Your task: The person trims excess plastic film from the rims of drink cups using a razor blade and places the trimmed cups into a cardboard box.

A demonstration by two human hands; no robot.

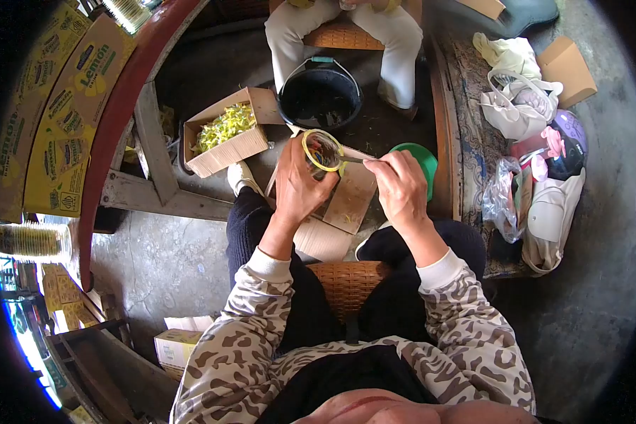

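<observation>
My left hand (295, 184) is wrapped round a clear plastic cup (323, 150) with a yellow rim, its open mouth tilted up toward me. Some coloured print shows inside or through its wall. In my right hand (403, 185) is a thin knife-like tool (357, 160), pinched between thumb and fingers. Its tip reaches the right side of the cup's rim; I cannot make out the exact shape of the blade. Below both hands lies an open cardboard box (351, 194). A green plastic basin (425, 164) sits just behind my right hand, partly hidden.
A cardboard box (227, 157) of yellow-green strips (226, 127) stands left of a black bucket (284, 107). Another person's legs (396, 49) are beyond it. A wooden frame (169, 201) and lemon-drink cartons (74, 116) flank the left; bags (551, 219) lie on the right bench.
</observation>
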